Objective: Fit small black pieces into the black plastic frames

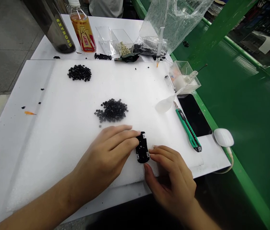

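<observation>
The small black plastic part (142, 147) looks light, stiff and brittle, best held by its edges, where the left hand (103, 156) and right hand (170, 182) pinch it between curled fingers.

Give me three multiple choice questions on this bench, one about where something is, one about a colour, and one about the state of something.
1. Where is the green utility knife relative to the lower pile of black pieces?
A) To its right
B) To its left
C) On top of it

2. What colour is the plastic spoon?
A) Green
B) White
C) Orange

3. What state is the black plastic part in?
A) Lying in the clear box
B) Inside the plastic bag
C) Held between the left hand and right hand

Answers:
1 A, the knife lies right of the pile.
2 B, the spoon shows white.
3 C, both hands press on its edges.
</observation>
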{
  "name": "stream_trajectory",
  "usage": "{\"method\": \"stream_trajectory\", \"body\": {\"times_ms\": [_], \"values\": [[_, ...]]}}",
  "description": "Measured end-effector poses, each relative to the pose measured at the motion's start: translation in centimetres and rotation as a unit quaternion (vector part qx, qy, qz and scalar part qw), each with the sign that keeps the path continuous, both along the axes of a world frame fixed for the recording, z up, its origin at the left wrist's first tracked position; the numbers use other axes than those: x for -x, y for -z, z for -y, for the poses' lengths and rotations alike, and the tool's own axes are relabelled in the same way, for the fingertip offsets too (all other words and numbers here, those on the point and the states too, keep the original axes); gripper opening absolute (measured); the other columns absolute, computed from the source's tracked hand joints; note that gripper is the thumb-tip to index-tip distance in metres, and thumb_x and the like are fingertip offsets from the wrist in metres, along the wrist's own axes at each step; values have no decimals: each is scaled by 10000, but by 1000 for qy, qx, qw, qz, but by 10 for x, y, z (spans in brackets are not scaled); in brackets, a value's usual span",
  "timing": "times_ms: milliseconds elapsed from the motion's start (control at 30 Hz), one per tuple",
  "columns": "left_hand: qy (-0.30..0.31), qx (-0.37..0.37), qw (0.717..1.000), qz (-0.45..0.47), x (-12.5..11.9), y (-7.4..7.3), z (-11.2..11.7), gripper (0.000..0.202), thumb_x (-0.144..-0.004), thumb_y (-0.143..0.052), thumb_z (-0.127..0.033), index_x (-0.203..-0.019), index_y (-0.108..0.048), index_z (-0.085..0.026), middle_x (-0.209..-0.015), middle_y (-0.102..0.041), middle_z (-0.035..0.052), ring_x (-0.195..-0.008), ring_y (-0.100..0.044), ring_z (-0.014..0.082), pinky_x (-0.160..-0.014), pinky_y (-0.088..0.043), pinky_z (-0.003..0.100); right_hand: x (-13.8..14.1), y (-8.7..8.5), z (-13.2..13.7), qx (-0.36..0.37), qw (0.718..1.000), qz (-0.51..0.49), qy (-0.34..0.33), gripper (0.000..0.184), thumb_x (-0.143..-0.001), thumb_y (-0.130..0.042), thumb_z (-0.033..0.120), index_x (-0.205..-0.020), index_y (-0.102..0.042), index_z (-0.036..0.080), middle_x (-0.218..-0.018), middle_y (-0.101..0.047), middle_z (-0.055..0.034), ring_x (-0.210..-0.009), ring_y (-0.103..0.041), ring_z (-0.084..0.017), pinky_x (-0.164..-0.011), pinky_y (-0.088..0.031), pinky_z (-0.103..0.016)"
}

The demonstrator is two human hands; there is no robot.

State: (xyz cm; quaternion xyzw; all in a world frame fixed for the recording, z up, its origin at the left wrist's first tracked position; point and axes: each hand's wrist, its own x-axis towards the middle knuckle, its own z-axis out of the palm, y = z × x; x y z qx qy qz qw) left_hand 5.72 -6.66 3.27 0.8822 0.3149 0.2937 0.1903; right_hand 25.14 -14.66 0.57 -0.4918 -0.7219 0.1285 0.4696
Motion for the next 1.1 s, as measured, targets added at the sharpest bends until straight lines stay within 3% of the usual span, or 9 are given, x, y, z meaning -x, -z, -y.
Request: {"method": "stream_trajectory", "body": {"times_ms": [300,600,733,867,1000,1100], "values": [[4,-11,1000,14,-3,2,-1,254,-941,-540,-26,-1168,-607,-119,-1124,-688,57,-1150,-591,184,-1018,-496,388,1,3,1,-4,1000,-3,0,319,-936,-647,4,-1227,-587,120,-1151,-596,-107,-1081,-577,-286,-933,-522,-475],[-24,-35,995,91,0,1,3,290,-890,-575,21,-1145,-626,-107,-1035,-704,59,-1020,-628,173,-933,-536,355,6,0,-2,20,997,58,48,275,-1029,-653,223,-1271,-549,144,-1191,-567,-79,-1111,-551,-255,-973,-470,-399],[-46,-33,993,105,-1,0,4,278,-915,-536,-1,-1143,-625,-133,-993,-709,49,-945,-642,171,-854,-547,345,11,5,-3,-2,985,143,98,322,-1099,-565,353,-1332,-490,142,-1190,-562,-89,-1087,-552,-259,-942,-479,-375],[-78,-48,988,126,-3,1,4,262,-939,-509,-26,-1147,-615,-143,-936,-705,54,-878,-647,180,-787,-551,357,12,13,-12,-4,959,253,128,333,-1068,-468,321,-1345,-460,137,-1124,-579,-107,-990,-583,-278,-790,-564,-360],[-101,-80,979,157,-3,2,4,261,-926,-500,-6,-1126,-609,-134,-879,-696,65,-833,-644,191,-737,-553,351,1,21,-29,3,956,281,88,405,-903,-497,270,-1283,-462,134,-981,-592,-103,-828,-621,-276,-636,-604,-329],[-107,-109,972,178,-4,3,3,249,-926,-480,-22,-1115,-598,-134,-856,-699,69,-786,-647,190,-697,-552,333,-11,21,-38,63,965,253,16,269,-901,-511,230,-1165,-514,179,-891,-595,-54,-707,-637,-221,-562,-597,-253]]}}
